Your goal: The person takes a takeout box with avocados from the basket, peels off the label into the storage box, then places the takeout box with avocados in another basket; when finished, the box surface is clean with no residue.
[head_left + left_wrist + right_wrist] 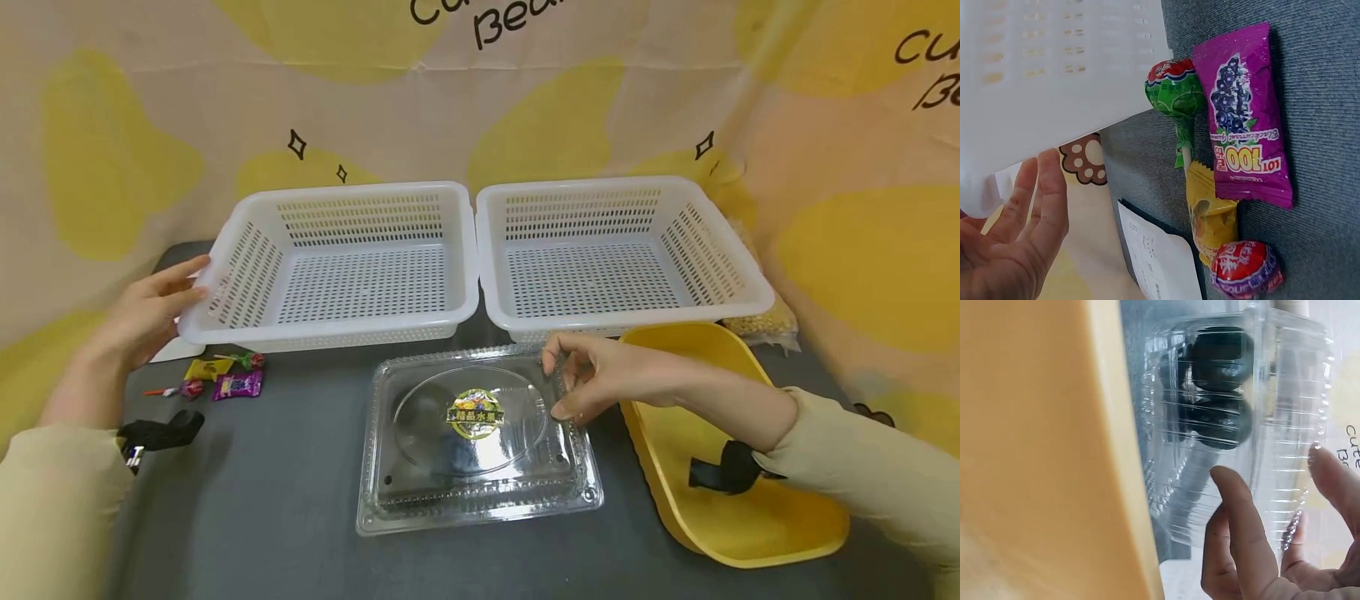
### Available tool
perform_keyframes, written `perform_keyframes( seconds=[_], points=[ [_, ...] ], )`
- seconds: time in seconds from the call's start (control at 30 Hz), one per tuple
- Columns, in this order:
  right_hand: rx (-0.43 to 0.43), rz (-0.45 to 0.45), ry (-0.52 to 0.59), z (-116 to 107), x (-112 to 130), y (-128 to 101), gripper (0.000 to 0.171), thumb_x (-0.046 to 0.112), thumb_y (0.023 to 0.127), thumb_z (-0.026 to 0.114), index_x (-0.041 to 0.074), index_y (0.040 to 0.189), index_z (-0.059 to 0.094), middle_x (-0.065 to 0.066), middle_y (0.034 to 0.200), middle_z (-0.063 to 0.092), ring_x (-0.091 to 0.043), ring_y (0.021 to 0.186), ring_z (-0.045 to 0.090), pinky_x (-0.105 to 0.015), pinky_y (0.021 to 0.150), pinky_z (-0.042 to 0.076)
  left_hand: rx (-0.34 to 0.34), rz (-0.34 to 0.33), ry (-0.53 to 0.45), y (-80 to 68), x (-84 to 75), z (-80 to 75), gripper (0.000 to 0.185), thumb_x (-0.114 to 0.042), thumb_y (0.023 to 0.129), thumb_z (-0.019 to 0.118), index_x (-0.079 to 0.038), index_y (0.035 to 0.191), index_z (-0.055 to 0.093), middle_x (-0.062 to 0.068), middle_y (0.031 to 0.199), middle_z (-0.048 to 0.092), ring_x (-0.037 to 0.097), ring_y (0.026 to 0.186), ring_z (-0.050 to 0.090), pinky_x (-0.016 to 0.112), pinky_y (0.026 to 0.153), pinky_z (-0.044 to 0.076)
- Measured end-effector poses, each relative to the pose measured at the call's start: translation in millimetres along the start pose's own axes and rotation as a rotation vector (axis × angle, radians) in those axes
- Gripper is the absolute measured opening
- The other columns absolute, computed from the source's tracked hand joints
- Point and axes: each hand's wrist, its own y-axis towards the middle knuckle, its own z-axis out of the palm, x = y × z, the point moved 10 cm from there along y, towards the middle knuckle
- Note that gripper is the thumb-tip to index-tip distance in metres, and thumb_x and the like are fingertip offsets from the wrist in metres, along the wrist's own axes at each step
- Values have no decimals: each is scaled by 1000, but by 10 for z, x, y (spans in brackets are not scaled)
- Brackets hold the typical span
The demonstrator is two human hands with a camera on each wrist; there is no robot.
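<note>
Centrally on the grey table [285,517] lies a clear box [476,437], a lidded plastic clamshell with a round yellow-and-green sticker [474,413] on top, and dark round things show dimly through its wall in the right wrist view. The right hand [596,375] reaches in from the right and holds the box at its right rim, fingers curled over the top edge and thumb low on the side, so the grip is a light pinch on the lid's edge rather than a full wrap. Just right of the box, touching or nearly touching it, sits a yellow tray [750,517], and the right forearm crosses above it. Behind the box stand two white slotted baskets side by side, the left basket [247,225] and the right basket [738,275], their rims meeting at the middle. The left hand [146,312] rests against the left basket's outer left corner with straight, relaxed fingers, palm toward the wall, gripping nothing. Near that hand, in front of the basket, lies a small cluster of sweets: a purple packet [1244,112], a green lollipop [1174,87], a yellow wrapper [1210,215] and a red lollipop [1244,269], close together and partly overlapping. A white paper slip [1157,262] lies at the table's left edge. A cream and yellow printed backdrop [112,150] hangs behind everything.
</note>
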Motion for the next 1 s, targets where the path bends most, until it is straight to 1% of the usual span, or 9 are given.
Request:
perform_keyframes(
  seconds=[0.27,0.33,0.43,0.5,0.57,0.67,0.73,0.93,1.0],
  points=[
    [26,59,-25,-28,-94,4,50,12,81,80,7,116,44,-11,90,48,-23,84,71,-41,79,61,-32,-6,124,-32,-12,-5,69,-43,103,43,-32,159,5,-27,112,39,-12,91,50,14,74,52],
    [33,63,-28,-27,-102,11,50,12,82,79,6,116,44,-11,91,48,-23,85,71,-41,80,61,-42,3,173,-49,-57,-1,67,-41,105,39,-26,160,4,-16,122,44,-13,88,49,13,72,51],
    [43,60,-34,-28,-105,22,49,11,82,79,7,116,44,-12,93,48,-24,86,72,-42,80,61,-84,37,283,-95,-214,25,64,-37,106,34,-14,160,8,18,139,45,-13,81,49,15,66,49],
    [45,58,-40,-32,-104,27,48,11,83,78,7,116,44,-13,94,48,-24,86,72,-43,80,61,-132,87,367,-137,-390,72,62,-34,106,32,-6,158,12,36,148,32,2,88,57,23,68,50],
    [43,60,-49,-36,-108,28,48,12,83,78,8,117,45,-13,94,48,-24,86,72,-44,80,61,-193,161,417,-185,-584,126,60,-29,105,35,-1,156,19,39,151,27,26,110,60,41,87,53],
    [36,69,-62,-44,-113,25,47,12,83,79,9,116,46,-13,96,48,-23,84,71,-46,80,61,-262,262,448,-250,-831,256,57,-26,105,39,1,154,27,35,158,19,56,141,25,69,111,28],
    [31,76,-69,-51,-121,23,47,13,83,79,10,116,46,-14,97,49,-23,83,71,-47,79,61,-295,315,432,-295,-956,348,55,-24,104,42,0,153,32,31,161,18,55,147,14,74,115,11],
    [31,79,-101,-54,-126,27,47,15,84,78,10,117,46,-15,99,54,-23,80,69,-45,76,61,-391,508,374,-509,-1315,667,48,-14,100,52,-4,147,45,22,158,35,47,148,27,70,117,18],
    [35,74,-111,-51,-116,26,48,16,84,78,10,119,46,-15,101,57,-22,80,69,-44,76,61,-403,593,347,-601,-1450,809,47,-9,98,56,-5,144,50,19,154,42,42,145,36,57,120,27]
  ],
)
